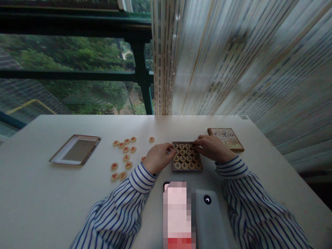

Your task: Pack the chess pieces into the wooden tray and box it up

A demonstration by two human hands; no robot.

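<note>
A small shallow box (187, 170) holds rows of round wooden Chinese chess pieces (183, 158) with dark characters. My left hand (158, 158) is at the box's left edge, thumb and fingertips pinched around a pale Chinese chess piece (169, 150) that shows only in part. At the far right corner, the fingers of my right hand (214, 148) are bent and closed on the box's rim, covering some pieces there. Loose Chinese chess pieces with red characters (126, 149) lie scattered left of my left hand; one is partly hidden behind it.
An open box lid or tray (91, 151) lies at the left of the white table (64, 200). A decorated flat box (230, 140) sits behind my right hand. Close to me are a phone (177, 211), its screen blurred, and a pale power bank (209, 218). A curtain (197, 62) hangs beyond.
</note>
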